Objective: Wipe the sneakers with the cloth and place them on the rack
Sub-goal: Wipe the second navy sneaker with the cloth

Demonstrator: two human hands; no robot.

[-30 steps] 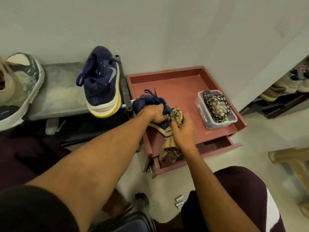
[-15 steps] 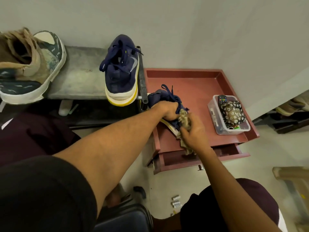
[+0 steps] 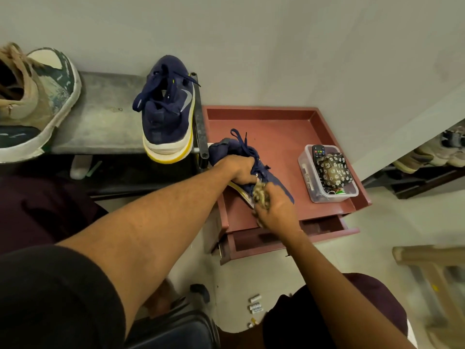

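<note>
Left hand gripped sneaker over red table; right hand clutched cloth against its side

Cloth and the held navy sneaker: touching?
Touching. Head view shows the cloth, bunched in the right hand, pressed against the navy sneaker the left hand grips.

a red side table with a raised rim stands against the pale wall, its drawer pulled partly open at the front. near the table's right edge sits a clear plastic tub holding a black remote at its far end and a dark pouch printed with small white flowers. a few small white batteries lie on the light floor, pale shoes rest on a low dark shelf at far right, and a blurred wooden frame stands nearer.
</note>
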